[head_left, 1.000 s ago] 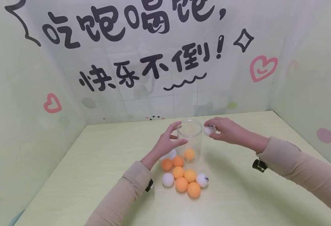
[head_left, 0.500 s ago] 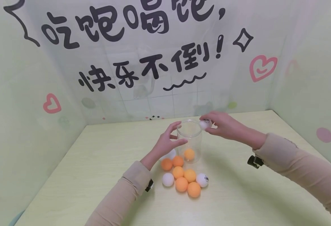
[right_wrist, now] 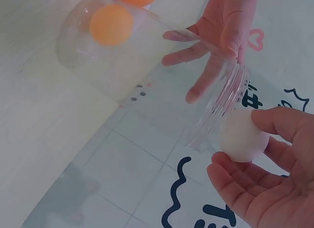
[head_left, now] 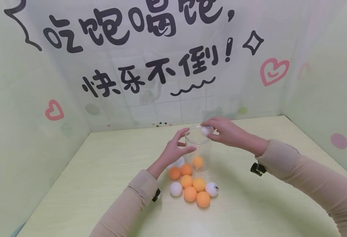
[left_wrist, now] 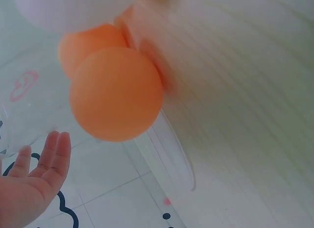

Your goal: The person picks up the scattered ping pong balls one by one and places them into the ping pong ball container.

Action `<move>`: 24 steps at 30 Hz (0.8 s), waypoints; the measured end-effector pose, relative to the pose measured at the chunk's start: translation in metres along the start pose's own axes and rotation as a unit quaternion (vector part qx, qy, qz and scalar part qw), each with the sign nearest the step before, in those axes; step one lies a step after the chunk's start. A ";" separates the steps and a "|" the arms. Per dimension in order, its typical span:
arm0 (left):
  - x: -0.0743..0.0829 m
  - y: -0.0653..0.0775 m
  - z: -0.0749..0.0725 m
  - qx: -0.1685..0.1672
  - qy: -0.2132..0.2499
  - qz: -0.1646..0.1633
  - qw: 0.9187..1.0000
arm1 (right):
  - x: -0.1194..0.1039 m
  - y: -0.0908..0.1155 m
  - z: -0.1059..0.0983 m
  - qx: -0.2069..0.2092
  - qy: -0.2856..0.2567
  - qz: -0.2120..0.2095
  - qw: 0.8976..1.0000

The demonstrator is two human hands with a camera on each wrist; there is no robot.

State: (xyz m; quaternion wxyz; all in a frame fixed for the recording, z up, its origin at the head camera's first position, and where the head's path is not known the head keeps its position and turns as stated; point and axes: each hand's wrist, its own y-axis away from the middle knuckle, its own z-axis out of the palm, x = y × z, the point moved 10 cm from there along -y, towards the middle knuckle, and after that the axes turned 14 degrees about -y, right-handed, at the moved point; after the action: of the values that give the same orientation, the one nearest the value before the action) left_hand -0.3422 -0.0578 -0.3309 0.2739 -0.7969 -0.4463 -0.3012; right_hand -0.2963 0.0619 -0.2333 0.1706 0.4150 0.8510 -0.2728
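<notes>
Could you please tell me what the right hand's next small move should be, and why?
I'd suggest the right hand ease the white ball slightly farther inward over the jar before letting go. The fingers pinch the ball right at the jar's open rim, the jar stands upright with the left hand around its side, and an orange ball already lies inside.
</notes>
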 end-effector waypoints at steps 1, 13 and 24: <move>0.000 0.000 0.000 0.000 0.000 0.002 1.000 | -0.001 -0.001 0.001 -0.001 -0.001 -0.001 1.000; 0.002 0.004 -0.002 0.000 -0.006 0.006 1.000 | -0.003 -0.019 0.019 -0.069 0.017 0.019 0.997; 0.000 0.004 -0.001 -0.007 -0.009 0.001 1.000 | -0.003 -0.024 0.029 -0.107 0.035 0.029 0.993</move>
State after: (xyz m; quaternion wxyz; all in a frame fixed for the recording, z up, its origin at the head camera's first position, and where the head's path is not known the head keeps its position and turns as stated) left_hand -0.3393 -0.0601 -0.3306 0.2649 -0.8017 -0.4460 -0.2968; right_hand -0.3118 0.0301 -0.2473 0.1919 0.4285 0.8683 -0.1601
